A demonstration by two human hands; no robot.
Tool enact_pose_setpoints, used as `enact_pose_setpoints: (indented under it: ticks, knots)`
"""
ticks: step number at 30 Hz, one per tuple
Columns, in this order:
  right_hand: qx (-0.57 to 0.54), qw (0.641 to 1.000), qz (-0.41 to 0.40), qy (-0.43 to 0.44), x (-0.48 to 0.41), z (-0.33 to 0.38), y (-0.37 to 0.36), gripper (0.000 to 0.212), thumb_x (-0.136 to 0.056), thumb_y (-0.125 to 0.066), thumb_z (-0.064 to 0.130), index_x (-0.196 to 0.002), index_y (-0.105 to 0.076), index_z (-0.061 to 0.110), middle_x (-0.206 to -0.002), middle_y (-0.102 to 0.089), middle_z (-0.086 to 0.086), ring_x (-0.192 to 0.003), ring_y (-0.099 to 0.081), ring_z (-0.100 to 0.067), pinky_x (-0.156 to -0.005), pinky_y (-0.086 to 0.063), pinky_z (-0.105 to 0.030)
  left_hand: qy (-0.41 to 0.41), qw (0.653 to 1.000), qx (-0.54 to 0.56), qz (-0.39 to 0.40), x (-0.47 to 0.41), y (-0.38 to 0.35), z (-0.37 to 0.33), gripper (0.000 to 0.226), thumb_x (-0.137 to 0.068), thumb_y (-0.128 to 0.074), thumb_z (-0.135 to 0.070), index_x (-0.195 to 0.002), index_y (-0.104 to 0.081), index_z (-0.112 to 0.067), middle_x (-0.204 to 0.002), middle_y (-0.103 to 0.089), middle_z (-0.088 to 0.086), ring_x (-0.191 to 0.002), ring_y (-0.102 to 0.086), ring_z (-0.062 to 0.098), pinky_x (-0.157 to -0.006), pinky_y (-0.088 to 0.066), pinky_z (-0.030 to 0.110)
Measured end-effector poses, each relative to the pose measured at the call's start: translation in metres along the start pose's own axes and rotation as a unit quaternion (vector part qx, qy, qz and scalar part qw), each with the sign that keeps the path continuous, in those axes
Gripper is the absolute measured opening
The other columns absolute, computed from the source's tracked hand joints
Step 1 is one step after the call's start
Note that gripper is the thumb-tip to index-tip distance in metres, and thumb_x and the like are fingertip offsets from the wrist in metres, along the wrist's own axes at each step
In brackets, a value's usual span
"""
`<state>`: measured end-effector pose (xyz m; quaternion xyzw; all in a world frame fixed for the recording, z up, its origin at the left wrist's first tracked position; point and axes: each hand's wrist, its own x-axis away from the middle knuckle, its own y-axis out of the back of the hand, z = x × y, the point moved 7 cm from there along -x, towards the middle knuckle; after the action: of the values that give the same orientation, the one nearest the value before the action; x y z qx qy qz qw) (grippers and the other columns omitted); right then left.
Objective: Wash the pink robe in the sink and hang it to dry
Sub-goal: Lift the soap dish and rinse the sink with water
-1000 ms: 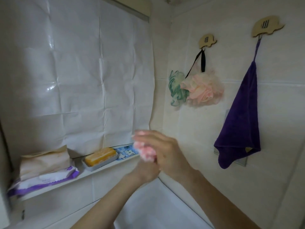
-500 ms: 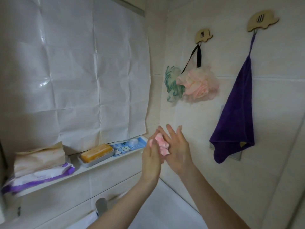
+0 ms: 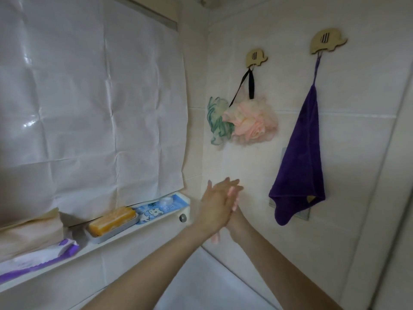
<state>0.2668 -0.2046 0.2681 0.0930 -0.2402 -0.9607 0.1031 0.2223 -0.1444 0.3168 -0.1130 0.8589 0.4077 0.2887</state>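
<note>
Upright, pink robe [image 3: 215, 238] (tiny) between left hand [image 3: 213, 209] and right hand [image 3: 233, 205].

Purple towel [image 3: 300, 151], pink puff [image 3: 252, 124] beside a green-and-white one [image 3: 216, 121], orange soap [image 3: 111, 221], blue cartoon-cat tray [image 3: 156, 208], white creased sheet [image 3: 89, 97].

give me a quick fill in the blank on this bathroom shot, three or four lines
1. The cloth hanging from the right-hand wall hook is ____ in colour.
2. The orange soap bar lies in a dish on the ____.
3. The left hand and right hand are pressed ____.
4. The black strap on the other hook carries a pink bath ____.

Missing words: purple; shelf; together; sponge
</note>
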Motion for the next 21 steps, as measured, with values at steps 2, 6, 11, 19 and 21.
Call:
enact_pose_setpoints:
  ticks: [2,6,11,19,21]
  knots:
    - [-0.089,0.99,0.092,0.063,0.024,0.026,-0.003,0.028,-0.088,-0.051,0.006,-0.111,-0.066,0.006,-0.104,-0.07,-0.013,-0.089,-0.065,-0.026,-0.096,-0.048,-0.044,0.107,0.99,-0.005,-0.088,-0.023,0.032,0.032,0.047,-0.102,-0.028,-0.04,-0.112,-0.067,-0.015,-0.113,-0.069,0.009,-0.113,-0.059,0.022,-0.101,-0.035,0.026]
    - [-0.283,0.947,0.08,0.128,0.022,0.053,0.057,0.057,-0.074,-0.072,0.029,-0.126,-0.049,0.024,-0.117,-0.063,-0.004,-0.103,-0.064,-0.022,-0.091,-0.051,-0.041,0.085,0.994,0.065,-0.026,-0.054,0.056,0.015,0.049,-0.097,-0.034,-0.053,-0.086,-0.066,-0.017,-0.081,-0.07,0.003,-0.081,-0.066,0.024,-0.084,-0.051,0.038]
    - [-0.261,0.955,-0.048,0.134,0.003,0.077,0.102,0.029,-0.082,-0.069,0.005,-0.108,-0.06,0.016,-0.087,-0.07,-0.006,-0.071,-0.068,-0.014,-0.057,-0.055,-0.023,0.101,0.952,0.285,0.04,-0.077,0.047,-0.037,0.049,-0.098,-0.041,-0.043,-0.089,-0.064,-0.001,-0.079,-0.059,0.013,-0.07,-0.055,0.021,-0.06,-0.043,0.023]
    - [-0.267,0.952,-0.065,0.135,-0.007,0.08,0.175,0.022,-0.086,-0.06,0.001,-0.107,-0.064,-0.006,-0.093,-0.065,-0.021,-0.083,-0.061,-0.03,-0.082,-0.052,-0.04,0.091,0.941,0.301,0.127,-0.099,0.046,-0.054,0.024,-0.08,-0.072,-0.027,-0.09,-0.071,-0.006,-0.078,-0.072,0.001,-0.066,-0.067,0.01,-0.068,-0.054,0.022]
    - [-0.263,0.955,-0.05,0.126,-0.009,0.079,0.181,0.014,-0.089,-0.054,0.004,-0.1,-0.062,-0.001,-0.087,-0.058,-0.018,-0.081,-0.054,-0.028,-0.078,-0.047,-0.042,0.062,0.952,0.232,0.191,-0.102,0.045,-0.055,0.01,-0.077,-0.076,-0.02,-0.085,-0.071,-0.018,-0.078,-0.071,-0.007,-0.072,-0.066,0.008,-0.074,-0.052,0.023]
